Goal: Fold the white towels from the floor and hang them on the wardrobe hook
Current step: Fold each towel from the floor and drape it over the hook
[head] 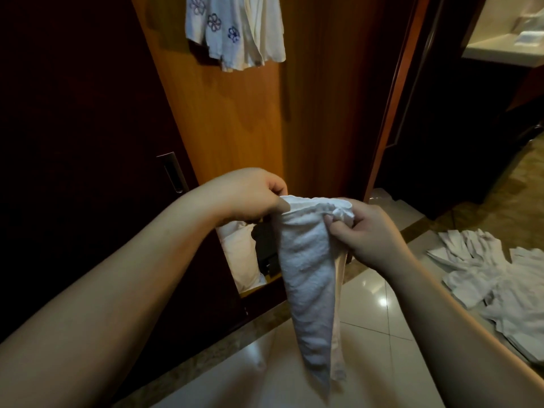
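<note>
white pillow (240,254), glossy floor tiles (371,293)

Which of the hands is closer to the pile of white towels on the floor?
The right hand. It grips the held towel just left of the towel pile on the floor, while the left hand pinches the towel's other top corner, farther from the pile.

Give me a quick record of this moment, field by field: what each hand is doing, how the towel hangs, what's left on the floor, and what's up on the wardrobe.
left hand: pinches the towel's top edge
right hand: grips the top edge at the other end
towel: white, hangs down between the hands, narrowing to a point
floor pile: white towels, loose, on the tiles at right
hanging cloths: white, one with flower prints, against the wardrobe panel
hook: not visible
</note>
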